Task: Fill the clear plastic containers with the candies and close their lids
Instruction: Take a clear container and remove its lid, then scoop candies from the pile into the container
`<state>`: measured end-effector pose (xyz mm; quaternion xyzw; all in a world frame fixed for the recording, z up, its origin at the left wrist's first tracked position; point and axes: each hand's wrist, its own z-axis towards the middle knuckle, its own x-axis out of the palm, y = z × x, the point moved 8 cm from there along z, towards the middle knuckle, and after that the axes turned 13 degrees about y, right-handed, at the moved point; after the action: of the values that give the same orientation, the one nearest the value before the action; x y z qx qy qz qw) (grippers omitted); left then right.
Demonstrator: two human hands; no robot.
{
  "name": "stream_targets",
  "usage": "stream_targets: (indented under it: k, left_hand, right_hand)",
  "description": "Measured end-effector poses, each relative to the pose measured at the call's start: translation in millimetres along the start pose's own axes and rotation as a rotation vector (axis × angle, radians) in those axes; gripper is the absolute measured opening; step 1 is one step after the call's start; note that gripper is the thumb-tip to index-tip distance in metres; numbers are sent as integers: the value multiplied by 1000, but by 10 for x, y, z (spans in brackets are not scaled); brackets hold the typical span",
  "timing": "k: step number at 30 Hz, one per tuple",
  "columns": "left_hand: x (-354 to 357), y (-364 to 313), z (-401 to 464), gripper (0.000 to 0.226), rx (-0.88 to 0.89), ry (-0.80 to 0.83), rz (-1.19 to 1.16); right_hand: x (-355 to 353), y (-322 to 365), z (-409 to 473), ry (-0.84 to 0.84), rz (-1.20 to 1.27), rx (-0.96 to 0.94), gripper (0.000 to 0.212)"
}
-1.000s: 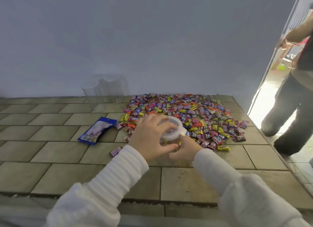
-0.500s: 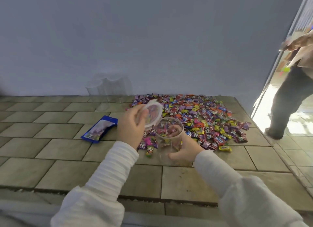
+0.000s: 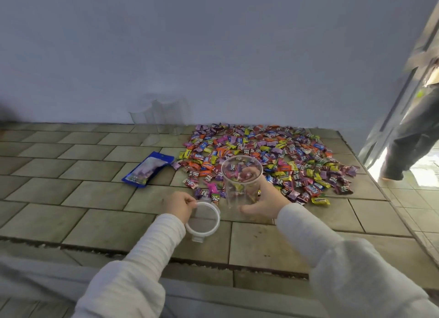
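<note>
Your right hand (image 3: 267,200) grips the upright clear plastic cylindrical container (image 3: 241,183); your left hand (image 3: 179,205) pinches its round clear lid (image 3: 203,220) just left, candies beyond.

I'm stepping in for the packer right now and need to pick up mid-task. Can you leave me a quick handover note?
Left hand: pinches the rim of the lid, which is off, low over the tiles.
Right hand: grips the open clear container, upright on the tiled floor.
Candy pile lies just behind; empty containers stand by the wall.
Done: lid is off; a few candies inside.
Left: fill it, close it, then do the others.
</note>
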<state>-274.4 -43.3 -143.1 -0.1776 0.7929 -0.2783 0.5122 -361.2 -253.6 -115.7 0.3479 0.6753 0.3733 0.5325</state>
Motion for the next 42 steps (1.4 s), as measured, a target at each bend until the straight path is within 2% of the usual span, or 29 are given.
stream_targets:
  k: [5, 10, 15, 18, 23, 27, 33, 38, 42]
  left_hand:
    - [61, 21, 34, 17, 4, 38, 170]
    - [54, 2, 41, 26, 1, 69, 244]
    - [-43, -74, -30, 26, 102, -24, 275]
    - [-257, -343, -147, 19, 214, -109, 215]
    - [-539, -1136, -642, 14, 565, -272, 103]
    - [-322, -1717, -954, 14, 783, -238, 124]
    - [428, -2293, -1040, 13, 926, -89, 138]
    - [996, -2484, -822, 16, 893, 27, 207]
    - [1576, -2599, -521, 35, 776, 116, 432]
  right_hand:
    - [2, -48, -2, -16, 13, 8, 75]
    - [42, -90, 35, -20, 53, 13, 84]
    - [27, -124, 52, -12, 11, 51, 90]
    - [-23, -136, -13, 27, -85, 113, 102]
    - [-197, -273, -220, 43, -273, 251, 105]
    - [-451, -379, -407, -56, -420, 282, 77]
    - [-941, -617, -707, -273, -459, 239, 40]
    - [-1287, -910, -872, -396, -432, 271, 30]
    - [-1698, -1159, -935, -498, -441, 304, 29]
